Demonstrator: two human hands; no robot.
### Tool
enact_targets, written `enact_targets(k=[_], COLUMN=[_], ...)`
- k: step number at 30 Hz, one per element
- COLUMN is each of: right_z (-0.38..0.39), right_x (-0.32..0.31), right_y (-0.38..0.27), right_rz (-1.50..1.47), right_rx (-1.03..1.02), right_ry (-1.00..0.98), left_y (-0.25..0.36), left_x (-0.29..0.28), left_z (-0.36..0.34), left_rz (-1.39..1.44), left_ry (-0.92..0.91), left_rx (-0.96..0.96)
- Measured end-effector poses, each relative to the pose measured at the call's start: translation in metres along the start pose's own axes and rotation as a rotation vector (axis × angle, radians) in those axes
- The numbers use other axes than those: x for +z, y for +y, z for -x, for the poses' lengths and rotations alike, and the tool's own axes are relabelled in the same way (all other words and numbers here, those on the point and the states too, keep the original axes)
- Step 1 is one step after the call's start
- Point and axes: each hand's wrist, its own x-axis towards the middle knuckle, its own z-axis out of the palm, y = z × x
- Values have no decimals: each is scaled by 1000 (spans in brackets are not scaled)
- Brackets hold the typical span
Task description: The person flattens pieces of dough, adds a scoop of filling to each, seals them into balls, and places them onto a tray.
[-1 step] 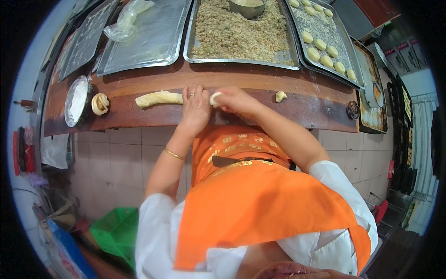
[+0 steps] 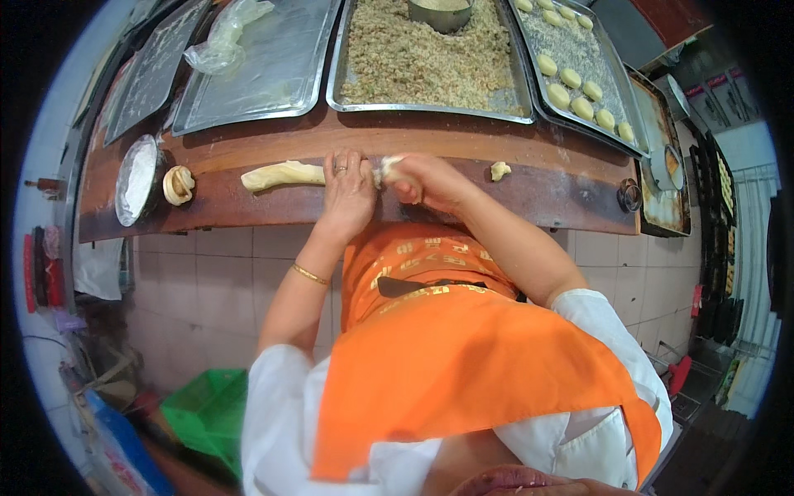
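A pale dough roll [image 2: 284, 175] lies along the front of the wooden table, its right part covered by my left hand [image 2: 348, 192]. The fingers of that hand are closed over the dough. Just to the right, my right hand [image 2: 428, 183] is curled around the dough's end piece [image 2: 389, 165], which shows only partly between the two hands and looks blurred. A small torn dough lump [image 2: 499, 171] rests on the table to the right of my right hand. Left of the roll sits a coiled dough piece [image 2: 178, 185] beside a metal bowl of white flour [image 2: 137, 180].
Along the table's back stand an almost bare metal tray [image 2: 256, 91] with a plastic bag [image 2: 229, 37], a tray of crumbly filling [image 2: 430, 70] with a metal bowl [image 2: 442, 15], and a floured tray of round dough pieces [image 2: 581, 107]. A dark ring-shaped object [image 2: 629, 196] is near the right edge.
My right hand has turned and its fingers have curled in more at the dough's end; the dough piece there has shifted slightly. My left hand stays in place.
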Motion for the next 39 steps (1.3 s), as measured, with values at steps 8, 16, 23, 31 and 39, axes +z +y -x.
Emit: enact_targets(k=[8,16,23,31,39], right_z=[49,65,102,137,91], right_x=[-22,-36,-21,-75,-35], right_y=[-21,-16,-27,-11,-23], right_rz=[439,545,1477,1562,1234], right_rx=[-130,-143,-265,-500,-617], right_ry=[93,257,730,782,470], left_y=[40,73,73,79,83], left_x=[-26,-5,29,30,32], left_z=[-26,-46,-51,-48,-46], left_rz=[564,848,786,793,727], left_ry=[38,-31,-137,-80,-21], left_rx=[-39,-170,-323,-395,-333])
